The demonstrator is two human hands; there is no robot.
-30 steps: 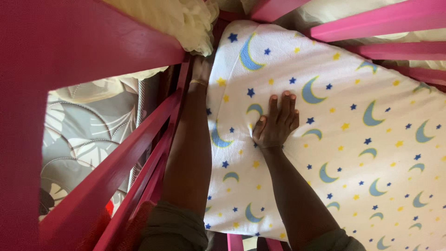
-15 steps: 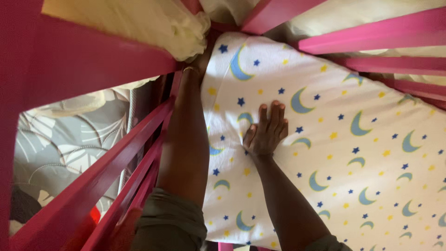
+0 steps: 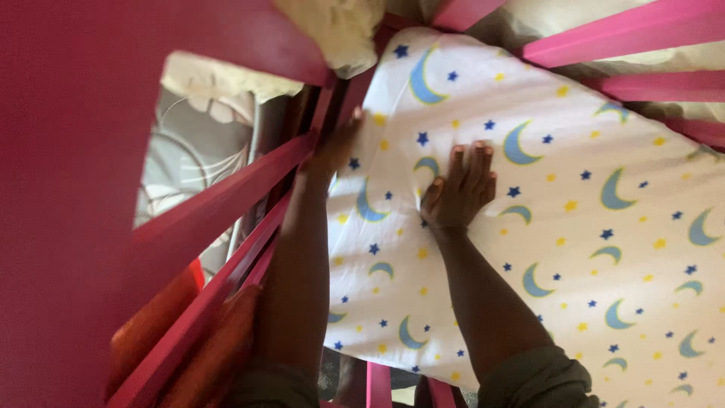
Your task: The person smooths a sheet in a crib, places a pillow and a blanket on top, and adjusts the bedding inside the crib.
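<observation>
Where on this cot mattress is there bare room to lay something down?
The moon-and-star sheet lies bare from the right hand across to the pink slats. It is crowded along the near rail, where the left hand works at the sheet's edge.

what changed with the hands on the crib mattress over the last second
The left hand has drawn back from the far corner of the mattress and now grips the edge of the moon-and-star sheet beside the pink crib rail. Its wrist bangle no longer shows. The right hand stayed flat, palm down on the sheet, in much the same spot. The sheet's edge looks slightly more bunched near the left hand.
</observation>
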